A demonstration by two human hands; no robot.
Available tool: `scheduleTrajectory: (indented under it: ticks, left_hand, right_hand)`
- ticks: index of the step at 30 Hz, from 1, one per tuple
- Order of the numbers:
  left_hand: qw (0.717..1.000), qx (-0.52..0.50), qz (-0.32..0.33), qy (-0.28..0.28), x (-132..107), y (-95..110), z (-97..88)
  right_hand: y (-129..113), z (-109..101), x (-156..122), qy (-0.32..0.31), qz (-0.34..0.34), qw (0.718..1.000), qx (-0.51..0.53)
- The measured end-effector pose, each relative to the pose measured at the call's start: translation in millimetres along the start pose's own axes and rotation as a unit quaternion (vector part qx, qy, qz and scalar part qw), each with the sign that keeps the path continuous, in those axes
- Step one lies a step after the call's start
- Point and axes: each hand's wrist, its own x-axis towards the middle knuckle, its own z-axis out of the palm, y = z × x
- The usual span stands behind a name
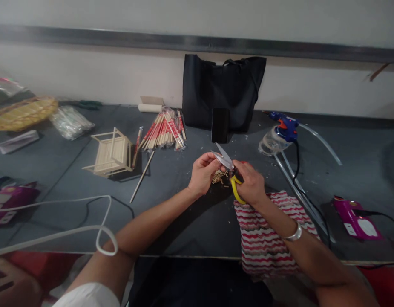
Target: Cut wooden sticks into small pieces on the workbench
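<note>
My right hand (250, 184) is closed around the yellow handle of a pair of scissors (225, 160), whose blades are spread and point up and to the left. Close to the blades, my left hand (203, 172) is closed in a pinch; whatever lies between its fingertips is too small or hidden to make out. Below the hands is a little pile of short, cut wooden pieces (218, 177) on the dark table (174, 217). A striped red and white cloth (263, 238) lies under my right forearm and hangs over the table's front edge.
A small stick-built frame (110, 153), a single stick (142, 177) and red-wrapped chopsticks (163, 130) lie left. A phone (220, 125) leans on a black bag (222, 91). A blue glue gun (284, 125), glue sticks and a purple power box (356, 219) are at right.
</note>
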Motion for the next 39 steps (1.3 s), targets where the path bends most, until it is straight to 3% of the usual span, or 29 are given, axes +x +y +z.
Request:
scheduleTrajectory:
  ticks: [13,16,21,24,26,29,36,39]
  left_hand:
    - [1.0,0.005,-0.008,0.009,-0.6,1.2,2.4]
    - [1.0,0.017,-0.003,0.004,0.0,3.0,2.6]
    - [0.996,0.084,-0.002,-0.007,9.8,10.7,-7.3]
    - [0.982,0.185,0.039,0.005,22.9,16.6,-20.2]
    - [0.958,0.276,0.067,0.035,32.7,20.3,-30.7]
    - [0.901,0.428,0.059,0.048,44.8,25.3,-46.6]
    - [0.699,0.702,0.086,-0.108,53.7,35.5,-68.8]
    - [0.644,0.745,0.092,-0.146,54.1,37.0,-70.4]
  right_hand:
    - [-0.3,2.5,-0.3,0.009,-0.001,0.999,0.033]
    - [1.5,3.9,1.0,0.035,0.002,0.998,0.047]
    - [6.3,1.3,9.3,0.062,0.082,0.991,0.086]
    - [8.8,0.0,13.4,0.062,0.125,0.984,0.111]
    - [9.7,0.2,14.5,0.054,0.145,0.98,0.122]
    - [10.1,1.1,14.5,0.046,0.151,0.979,0.128]
    - [10.6,2.3,14.4,0.033,0.145,0.979,0.138]
    - [11.6,2.3,14.7,0.022,0.145,0.979,0.141]
